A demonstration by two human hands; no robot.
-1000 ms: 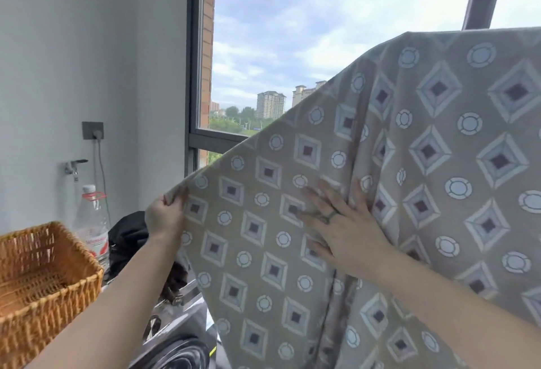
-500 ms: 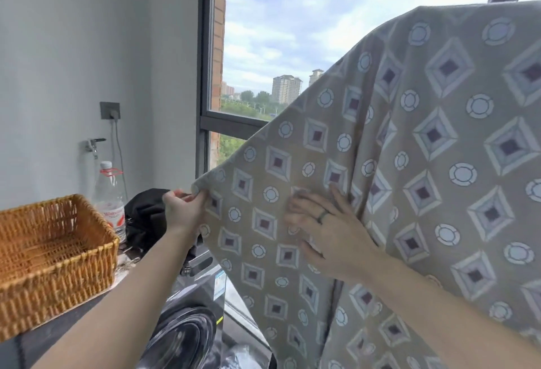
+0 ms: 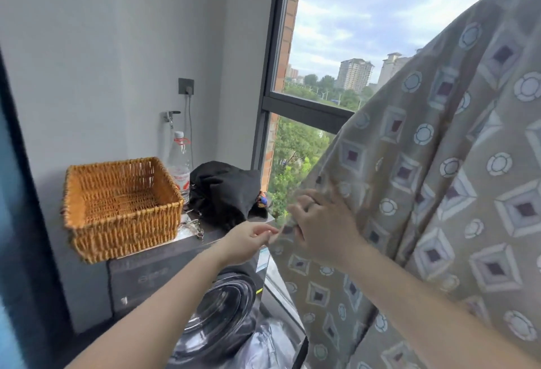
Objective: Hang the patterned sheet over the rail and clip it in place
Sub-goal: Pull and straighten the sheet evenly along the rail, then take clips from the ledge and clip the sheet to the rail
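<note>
The patterned sheet (image 3: pixel 439 193), beige with diamonds and circles, hangs down from the upper right and fills the right half of the view. The rail is out of sight. My left hand (image 3: pixel 248 238) pinches the sheet's left edge low down, beside the washing machine top. My right hand (image 3: pixel 322 228), with a ring on it, lies against the sheet just right of the left hand, its fingers curled on the same edge. Both hands are blurred. Some metal clips (image 3: pixel 196 227) lie on the machine top next to the basket.
A wicker basket (image 3: pixel 123 201) stands on the dark washing machine (image 3: pixel 222 313) at left. Behind it are a plastic bottle (image 3: pixel 179 163), a black bundle of cloth (image 3: pixel 225 190), a wall tap and a socket. The window frame (image 3: pixel 304 108) is behind the sheet.
Both hands have slid down the sheet's left edge and come close together near the machine top. The view has turned down and to the left, so more of the basket and machine shows.
</note>
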